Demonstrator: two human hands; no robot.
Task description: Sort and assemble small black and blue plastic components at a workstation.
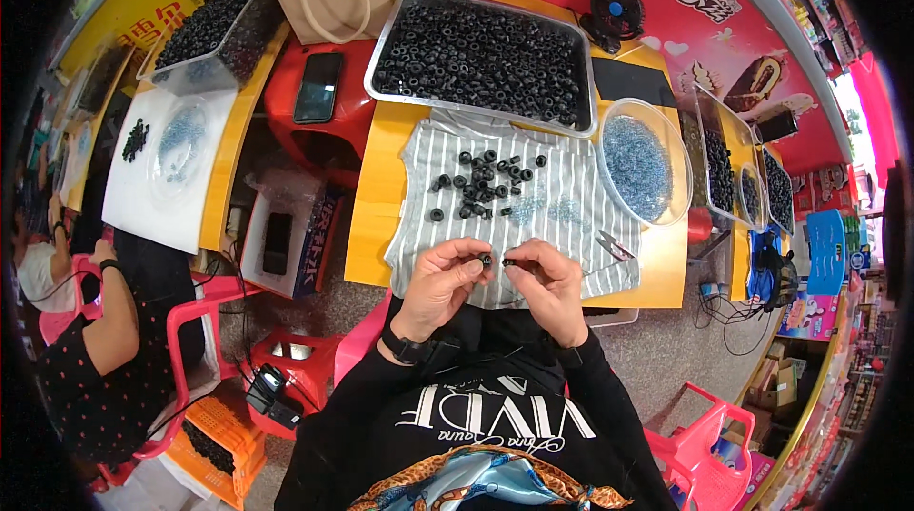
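My left hand (pixel 440 288) pinches a small black ring-shaped part (pixel 486 260) between thumb and fingertips. Close beside it, my right hand (pixel 548 284) has its fingertips pressed on another small dark piece (pixel 509 262), too small to name. Both hands are over the front edge of a grey-and-white striped cloth (pixel 419 168). A loose pile of black round parts (pixel 481 189) lies on the cloth ahead of my hands. Right of the pile are scattered tiny clear bluish pieces (pixel 562 210). Small metal snips or tweezers (pixel 614 246) rest farther right.
A metal tray (pixel 381 82) full of black parts stands at the back of the yellow table (pixel 371 235). Right of the cloth sits a clear bowl (pixel 684 178) of bluish pieces. A red stool (pixel 276 92) bears a phone (pixel 318 87). Another person (pixel 114 340) sits at left.
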